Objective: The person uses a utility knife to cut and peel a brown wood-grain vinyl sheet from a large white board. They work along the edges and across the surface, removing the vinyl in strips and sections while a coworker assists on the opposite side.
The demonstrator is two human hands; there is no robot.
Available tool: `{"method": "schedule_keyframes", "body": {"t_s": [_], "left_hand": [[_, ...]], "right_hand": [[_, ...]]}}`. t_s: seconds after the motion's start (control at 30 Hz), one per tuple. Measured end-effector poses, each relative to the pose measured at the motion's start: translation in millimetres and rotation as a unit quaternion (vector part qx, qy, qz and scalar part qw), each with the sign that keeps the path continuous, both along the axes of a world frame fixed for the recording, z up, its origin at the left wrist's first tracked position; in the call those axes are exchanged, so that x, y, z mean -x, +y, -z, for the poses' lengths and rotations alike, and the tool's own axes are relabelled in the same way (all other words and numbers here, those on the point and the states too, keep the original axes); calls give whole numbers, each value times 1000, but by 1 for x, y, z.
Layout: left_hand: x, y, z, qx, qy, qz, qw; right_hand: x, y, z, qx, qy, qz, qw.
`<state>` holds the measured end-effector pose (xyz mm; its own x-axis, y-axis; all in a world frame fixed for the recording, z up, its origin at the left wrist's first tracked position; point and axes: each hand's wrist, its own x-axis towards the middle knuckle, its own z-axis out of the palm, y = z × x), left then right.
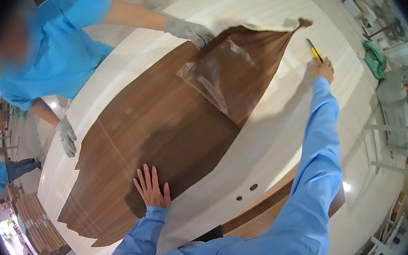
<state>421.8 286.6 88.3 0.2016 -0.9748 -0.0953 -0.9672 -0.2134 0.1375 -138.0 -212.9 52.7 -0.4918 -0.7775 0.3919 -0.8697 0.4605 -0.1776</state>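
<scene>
Across the middle is a big pale board [269,134]. A brown sheet [166,109] lies on it. At the left, another person [65,40] has a gray glove [189,30] at the sheet's far edge. The near person's left hand [151,189] lies flat and spread on the sheet's near part. Far right, the right hand [325,71] curls around a yellow knife [315,52].

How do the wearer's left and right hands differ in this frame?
The left hand rests open, fingers spread, on the brown sheet; the right hand curls around a yellow cutter. The left hand sits lower in the picture, while the right hand reaches farther out, over the pale tabletop. Both are bare, with light-blue sleeves.
</scene>
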Motion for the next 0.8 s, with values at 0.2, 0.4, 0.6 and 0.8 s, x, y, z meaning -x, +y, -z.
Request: {"method": "schedule_keyframes", "body": {"t_s": [0.2,0.4,0.6,0.8], "left_hand": [[-4,-1,-6,6,8,-6,1000],[-9,1,-2,15,22,-5,1000],[-11,-7,3,113,18,23,993],[-40,-82,16,193,115,67,972]], "right_hand": [[8,-20,0,-194,16,46,980],[-13,52,-33,107,-657,-62,743],[-138,206,-66,93,-731,-168,655],[-243,251,-95,30,-748,-121,651]]}}
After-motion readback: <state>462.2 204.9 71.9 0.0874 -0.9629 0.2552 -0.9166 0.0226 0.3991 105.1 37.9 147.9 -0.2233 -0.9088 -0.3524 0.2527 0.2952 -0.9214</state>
